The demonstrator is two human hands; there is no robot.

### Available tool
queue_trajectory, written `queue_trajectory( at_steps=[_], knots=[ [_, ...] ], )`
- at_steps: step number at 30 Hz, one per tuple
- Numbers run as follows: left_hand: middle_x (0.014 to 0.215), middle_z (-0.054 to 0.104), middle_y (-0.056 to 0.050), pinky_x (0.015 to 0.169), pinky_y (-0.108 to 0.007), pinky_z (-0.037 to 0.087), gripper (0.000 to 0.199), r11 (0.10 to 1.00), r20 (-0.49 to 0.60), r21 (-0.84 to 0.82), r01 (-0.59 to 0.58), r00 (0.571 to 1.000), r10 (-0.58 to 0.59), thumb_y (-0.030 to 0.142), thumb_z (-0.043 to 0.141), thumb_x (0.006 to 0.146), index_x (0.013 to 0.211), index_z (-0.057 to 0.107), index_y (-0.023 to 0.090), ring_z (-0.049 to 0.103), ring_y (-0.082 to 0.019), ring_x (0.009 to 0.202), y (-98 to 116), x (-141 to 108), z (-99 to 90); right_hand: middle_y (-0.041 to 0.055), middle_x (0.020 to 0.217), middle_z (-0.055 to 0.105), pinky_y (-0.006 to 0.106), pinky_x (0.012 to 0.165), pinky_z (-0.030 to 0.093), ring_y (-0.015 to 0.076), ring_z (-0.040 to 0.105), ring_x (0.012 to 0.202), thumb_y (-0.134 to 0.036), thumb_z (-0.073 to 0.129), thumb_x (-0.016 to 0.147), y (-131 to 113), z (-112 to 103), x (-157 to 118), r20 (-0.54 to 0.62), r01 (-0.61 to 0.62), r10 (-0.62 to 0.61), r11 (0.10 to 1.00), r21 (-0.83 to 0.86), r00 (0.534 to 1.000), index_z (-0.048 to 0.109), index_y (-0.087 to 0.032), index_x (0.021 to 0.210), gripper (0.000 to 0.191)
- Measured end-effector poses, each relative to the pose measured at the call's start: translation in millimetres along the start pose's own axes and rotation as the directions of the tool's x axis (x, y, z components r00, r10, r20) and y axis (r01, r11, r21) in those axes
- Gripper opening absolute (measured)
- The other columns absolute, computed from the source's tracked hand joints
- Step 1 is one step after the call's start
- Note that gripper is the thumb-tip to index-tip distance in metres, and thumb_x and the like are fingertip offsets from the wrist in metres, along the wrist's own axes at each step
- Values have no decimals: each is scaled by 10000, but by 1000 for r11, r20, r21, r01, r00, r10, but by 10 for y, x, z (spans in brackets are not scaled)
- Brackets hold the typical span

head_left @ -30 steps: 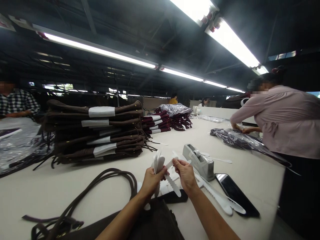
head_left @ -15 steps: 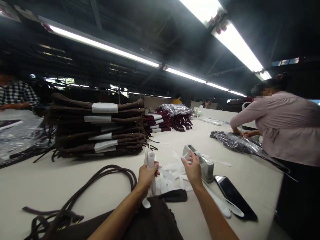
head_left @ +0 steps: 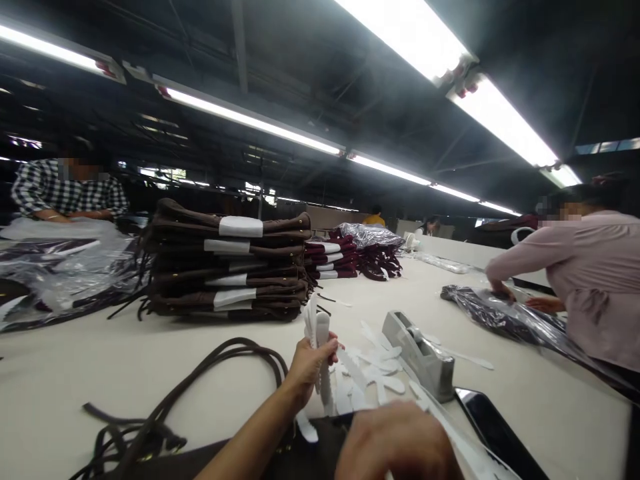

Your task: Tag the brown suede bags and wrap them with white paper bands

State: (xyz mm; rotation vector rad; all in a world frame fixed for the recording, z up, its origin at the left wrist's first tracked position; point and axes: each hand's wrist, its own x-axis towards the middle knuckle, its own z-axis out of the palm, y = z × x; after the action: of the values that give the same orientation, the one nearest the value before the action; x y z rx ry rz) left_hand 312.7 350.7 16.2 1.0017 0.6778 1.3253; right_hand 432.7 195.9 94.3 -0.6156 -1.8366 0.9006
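The strips [head_left: 323, 327] are white, the tape dispenser [head_left: 421, 363] grey, the phone [head_left: 500, 430] black, the shirt [head_left: 65, 195] black-and-white checked.

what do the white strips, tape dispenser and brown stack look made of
White strips: perhaps plastic or stiff card, matt and smooth-faced; some stand in the left hand without drooping.
Tape dispenser: probably hard grey plastic, fairly dull, with moulded-looking edges.
Brown stack: seemingly matt cloth, as its layers sag softly; the weave is too small to tell.

Ceiling tubes [head_left: 410, 33]: glaring white overhead light
Roof [head_left: 300, 67]: dim, hazy
Right hand [head_left: 397, 440]: heavily blurred
Plastic wrap [head_left: 487, 313]: shiny highlights
Edges: wide-angle stretching
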Motion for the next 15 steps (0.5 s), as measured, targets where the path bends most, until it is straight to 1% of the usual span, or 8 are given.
queue_trajectory(
  at_steps=[1,3,5,6,8,10,12,15],
  knots=[
    [719,669,-49,570,-215,404,439,1000,22,-15,13,1000,-13,359,832,582,873,617,111,529,-93,554,6,-8,5,32,614,639,291,526,465,177,568,548,-443,748,739,135,-44,131,-61,-15,15,1000,0,998,743,-276,716,169],
    [708,655,-42,575,-216,406,432,999,50,-20,26,998,-25,355,846,571,854,632,107,526,-95,570,6,-12,10,16,570,588,256,505,417,129,490,505,-453,742,750,482,-180,371,-327,-85,89,996,27,941,674,-195,624,295],
    [685,639,-33,564,-215,398,440,999,62,2,32,998,-32,347,850,566,865,637,103,511,-90,561,-10,-2,5,-4,514,509,250,518,392,105,417,495,-525,722,745,876,-352,527,-568,-133,131,990,39,812,565,-169,524,448],
    [673,632,-28,555,-215,394,462,999,64,17,35,997,-36,342,850,564,896,634,103,500,-88,547,-23,7,2,-7,509,500,248,512,379,103,414,498,-548,737,717,1062,-434,565,-608,-173,160,984,37,778,559,-163,529,464],
    [659,624,-16,543,-224,398,543,998,65,49,47,997,-50,323,849,555,993,609,109,496,-92,526,-50,19,0,9,605,570,243,502,372,113,460,533,-561,784,644,1359,-555,572,-605,-246,241,966,76,759,641,-149,671,436],
    [647,611,-4,528,-232,404,589,994,66,98,51,996,-57,302,855,536,1026,587,113,506,-103,517,-68,15,12,40,751,641,242,509,384,131,516,592,-567,795,620,1515,-599,522,-526,-294,315,948,125,790,702,-148,877,500],
    [623,591,7,506,-232,401,563,987,84,157,40,995,-54,299,865,517,972,590,116,508,-109,508,-67,-7,36,53,793,657,250,529,396,137,536,610,-589,754,667,1537,-576,463,-425,-302,340,940,156,839,717,-148,977,541],
    [594,573,14,488,-226,393,515,978,137,211,5,990,-35,334,875,516,890,589,125,495,-108,498,-39,-49,72,46,791,653,269,572,415,146,563,614,-569,706,742,1449,-502,414,-281,-267,305,949,164,910,737,-151,954,469]
  ],
)
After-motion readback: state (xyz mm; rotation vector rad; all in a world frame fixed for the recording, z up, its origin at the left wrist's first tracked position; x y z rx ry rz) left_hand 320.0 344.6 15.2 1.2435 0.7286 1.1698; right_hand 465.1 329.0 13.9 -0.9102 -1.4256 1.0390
